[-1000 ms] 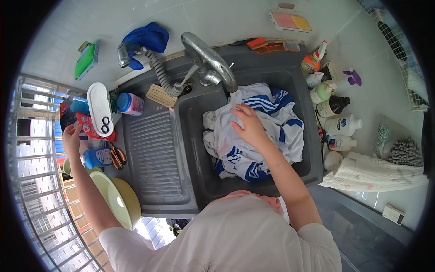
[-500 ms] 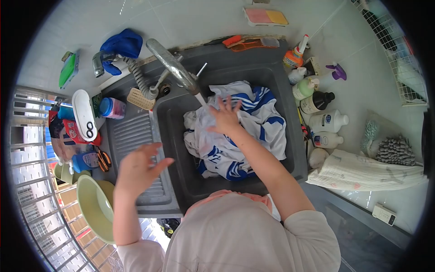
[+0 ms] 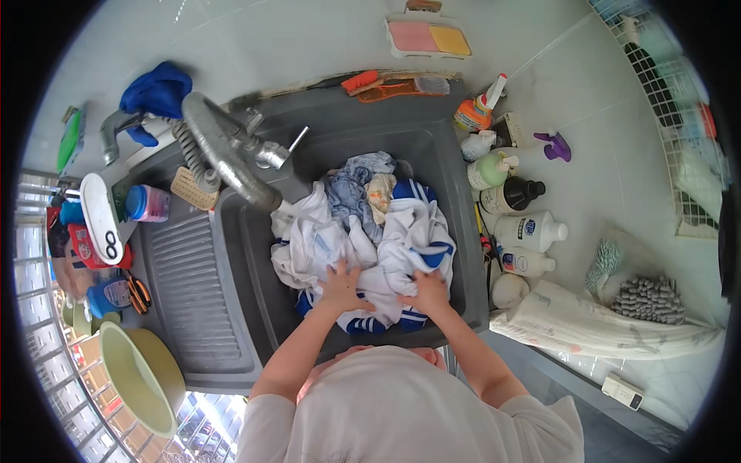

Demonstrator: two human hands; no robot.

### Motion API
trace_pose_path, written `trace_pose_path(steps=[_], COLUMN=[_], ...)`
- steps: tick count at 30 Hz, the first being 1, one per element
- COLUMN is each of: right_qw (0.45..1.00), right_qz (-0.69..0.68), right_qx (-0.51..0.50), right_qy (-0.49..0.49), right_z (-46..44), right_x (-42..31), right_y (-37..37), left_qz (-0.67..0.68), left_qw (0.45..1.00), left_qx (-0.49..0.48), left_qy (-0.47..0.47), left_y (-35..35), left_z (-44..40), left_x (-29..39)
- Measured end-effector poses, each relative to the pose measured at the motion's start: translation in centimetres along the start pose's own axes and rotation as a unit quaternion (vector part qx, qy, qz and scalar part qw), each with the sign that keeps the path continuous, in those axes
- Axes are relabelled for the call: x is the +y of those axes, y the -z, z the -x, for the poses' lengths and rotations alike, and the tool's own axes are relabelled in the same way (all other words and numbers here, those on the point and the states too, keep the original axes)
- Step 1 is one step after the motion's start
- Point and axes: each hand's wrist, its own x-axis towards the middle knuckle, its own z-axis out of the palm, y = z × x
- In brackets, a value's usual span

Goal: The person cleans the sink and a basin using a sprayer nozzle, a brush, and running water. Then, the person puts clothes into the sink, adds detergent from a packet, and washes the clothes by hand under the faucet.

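Touching white clothes [image 3: 312, 239]: left hand [image 3: 341, 292] spread, right hand [image 3: 429, 293] partly curled.

Left hand [image 3: 342, 292] now on white laundry [image 3: 384, 284]; grey-blue cloth [image 3: 349, 190] exposed.

Even daylight, fisheye-bent edges, black corners

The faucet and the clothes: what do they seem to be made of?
Faucet: probably chromed metal, glossy but mottled, judging by its bright reflections. Clothes: soft, matte fabric, as their loose folds show; the exact fibre cannot be told.
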Motion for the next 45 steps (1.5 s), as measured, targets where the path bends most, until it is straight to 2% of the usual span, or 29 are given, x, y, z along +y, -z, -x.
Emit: trace_pose_path(steps=[2, 4, 6, 7, 8, 9, 12, 14, 16, 18, 19, 20, 21, 23, 24, 26, 28, 30, 31, 33, 34, 36, 37, 39, 40, 42, 43, 44, 45], right_qw=[0.982, 0.985, 0.985, 0.984, 0.969, 0.990, 0.991, 0.985, 0.949, 0.844, 0.825, 0.840, 0.882, 0.935, 0.964, 0.972, 0.978, 0.983, 0.980, 0.954, 0.954, 0.940, 0.940, 0.970, 0.969, 0.998, 0.960, 0.960, 0.989], right_qz=[0.099, 0.120, 0.060, 0.128, 0.193, 0.101, 0.075, 0.047, 0.151, 0.087, 0.129, 0.080, 0.077, 0.081, -0.010, 0.053, 0.039, 0.028, -0.027, -0.138, -0.135, -0.226, -0.222, -0.210, -0.212, 0.004, 0.099, 0.098, 0.048], right_qx=[-0.163, -0.009, -0.121, -0.026, 0.068, -0.030, -0.056, -0.097, -0.126, -0.495, -0.494, -0.433, -0.375, -0.229, -0.135, 0.087, 0.110, 0.133, 0.168, 0.256, 0.258, 0.236, 0.239, 0.045, 0.051, -0.024, 0.252, 0.253, 0.138], right_qy=[-0.005, 0.127, 0.108, 0.125, 0.139, 0.089, 0.094, 0.135, 0.248, 0.185, 0.244, 0.318, 0.275, 0.257, 0.227, 0.212, 0.172, 0.123, 0.102, 0.074, 0.073, -0.093, -0.095, -0.117, -0.118, -0.062, 0.080, 0.077, 0.028], right_z=[-2.4, -4.1, -6.6, -7.6, -8.2, -8.3, -8.6, -7.8, -7.7, -9.8, -10.2, -11.3, -11.7, -16.9, -18.8, -26.6, -27.8, -27.9, -27.4, -26.5, -25.6, -23.9, -23.6, -23.9, -24.5, -25.5, -26.9, -27.1, -27.4], right_x=[-0.8, 0.8, 0.2, 1.4, 0.1, -0.2, -0.3, 0.3, -0.9, -5.4, -7.4, -7.9, -11.0, -13.8, -15.6, -14.7, -13.8, -13.0, -12.5, -11.0, -10.1, -7.6, -6.4, -4.7, -5.1, -6.2, -4.6, -5.2, -5.7], right_y=[-2.1, -8.7, -10.4, -14.6, -14.2, -13.3, -12.9, -12.2, -6.6, 3.1, 6.2, 6.9, 10.3, 9.5, 10.1, 3.4, 1.7, 0.3, -0.5, -1.8, -2.1, -2.1, -1.6, -0.4, 0.1, 0.2, -3.9, -3.3, -2.6], left_qz=[-0.004, -0.067, -0.123, -0.134, -0.131, -0.133, -0.125, -0.117, -0.065, -0.039, -0.009, 0.020, 0.022, 0.017, 0.018, 0.022, 0.019, 0.088, 0.096, 0.076, 0.072, 0.074, 0.094, 0.049, 0.048, -0.043, -0.069, -0.071, -0.044], left_qw=[0.999, 0.986, 0.979, 0.977, 0.977, 0.974, 0.974, 0.977, 0.981, 0.978, 0.979, 0.978, 0.978, 0.974, 0.974, 0.976, 0.973, 0.978, 0.967, 0.910, 0.907, 0.902, 0.900, 0.921, 0.920, 0.926, 0.922, 0.922, 0.924], left_qx=[0.036, 0.144, 0.151, 0.148, 0.150, 0.166, 0.176, 0.166, 0.183, 0.205, 0.204, 0.203, 0.203, 0.197, 0.200, 0.111, 0.118, 0.152, 0.220, 0.390, 0.407, 0.423, 0.425, 0.374, 0.377, 0.344, 0.346, 0.346, 0.342], left_qy=[0.008, 0.044, 0.066, 0.074, 0.074, 0.074, 0.067, 0.066, -0.002, -0.024, -0.028, -0.034, -0.031, -0.108, -0.103, -0.186, -0.200, -0.112, -0.080, -0.118, -0.083, -0.053, 0.005, 0.098, 0.093, 0.151, 0.160, 0.157, 0.165], left_y=[-2.3, -4.0, -4.8, -4.6, -5.3, -6.0, -5.7, -5.8, -4.1, -5.1, -5.9, -6.4, -6.6, -6.0, -5.2, -3.3, -2.2, 0.3, 1.6, 3.6, 4.4, 4.9, 4.9, 5.0, 5.0, 4.5, 4.2, 3.9, 3.7], left_z=[-2.7, -4.4, -6.5, -7.2, -8.4, -9.5, -10.4, -8.5, -6.8, -5.1, -4.3, -3.6, -2.9, -0.9, 0.0, 1.6, 2.3, 2.2, 1.6, -1.7, -3.4, -6.7, -8.2, -9.7, -10.1, -10.7, -11.4, -12.0, -12.7], left_x=[-1.6, -1.4, -1.9, -2.0, -2.5, -3.1, -3.4, -3.5, -3.8, -4.7, -4.9, -4.9, -5.0, -5.2, -5.4, -6.2, -6.9, -6.9, -6.5, -7.2, -7.5, -7.4, -7.2, -6.4, -5.9, -5.4, -5.5, -5.8, -6.2])
